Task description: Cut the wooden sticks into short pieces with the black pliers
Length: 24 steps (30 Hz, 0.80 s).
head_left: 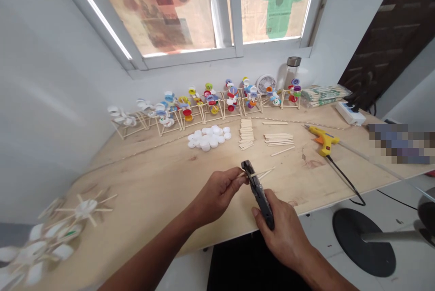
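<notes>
**Left hand** (217, 196): lower centre of the frame, fingers in a narrow pinch on thin pale wooden sticks (260, 173), whose ends project to the right.

**Right hand** (282, 241): just right of and below the left hand, closed firmly around the handles of a black hand cutter (258, 196). The head of the tool sits against the sticks beside the left fingertips. From this angle it may be a pair of pliers instead, and the exact contact is hidden.

**Pale plywood tabletop** (152, 182), on which the following lie:
- Centre: a heap of white plastic bottle caps (207, 138).
- Right of the heap: a stack of flat wooden craft sticks (246, 133), then a second, looser stack of flat wooden craft sticks (278, 139).
- Right: a yellow hot glue gun (324, 141) with a black cord (343, 180).
- Upper right: a white power strip (350, 114) and a plastic-wrapped bundle of wooden sticks (322, 96).
- Along the back edge: a row of stick frames holding multicoloured bottle caps (210, 105), with a small white fan (266, 84) and a glass jar with a metal lid (292, 71) behind them.
- Lower left, blurred: a wheel of white caps and wooden sticks (84, 209).
</notes>
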Tool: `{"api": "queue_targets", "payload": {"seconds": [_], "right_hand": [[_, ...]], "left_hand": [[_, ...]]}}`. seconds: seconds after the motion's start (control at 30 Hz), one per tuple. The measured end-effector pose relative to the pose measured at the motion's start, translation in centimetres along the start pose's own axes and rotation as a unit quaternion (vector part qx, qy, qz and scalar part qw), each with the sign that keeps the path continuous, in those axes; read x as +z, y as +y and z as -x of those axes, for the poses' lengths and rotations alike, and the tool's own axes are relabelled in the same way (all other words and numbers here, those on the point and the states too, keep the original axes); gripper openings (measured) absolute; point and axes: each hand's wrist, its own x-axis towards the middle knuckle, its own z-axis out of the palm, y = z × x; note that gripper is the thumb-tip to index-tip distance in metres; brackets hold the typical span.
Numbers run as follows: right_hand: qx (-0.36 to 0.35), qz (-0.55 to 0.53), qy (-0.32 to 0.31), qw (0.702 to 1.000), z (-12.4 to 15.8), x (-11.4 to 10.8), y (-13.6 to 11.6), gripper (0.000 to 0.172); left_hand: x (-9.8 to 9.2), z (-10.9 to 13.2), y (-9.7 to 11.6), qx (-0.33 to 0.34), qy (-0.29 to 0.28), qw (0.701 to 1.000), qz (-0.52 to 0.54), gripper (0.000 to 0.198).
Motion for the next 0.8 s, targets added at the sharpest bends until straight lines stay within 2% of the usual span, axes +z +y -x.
{"api": "queue_targets", "payload": {"seconds": [0.23, 0.53, 0.8], "right_hand": [[0.015, 0.007, -0.003, 1.0, -1.1, 0.3, 0.3, 0.006], [0.053, 0.01, -0.029, 0.998, -2.6, 0.7, 0.2, 0.008], [0.062, 0.019, -0.044, 0.997, -3.1, 0.6, -0.1, 0.007]], "left_hand": [[-0.1, -0.8, -1.1, -0.007, -0.003, 1.0, -0.013, 0.027], [0.7, -1.7, -3.2, -0.015, 0.032, 0.996, -0.088, 0.025], [0.8, -1.7, -4.2, -0.01, 0.031, 0.989, -0.145, 0.023]]}}
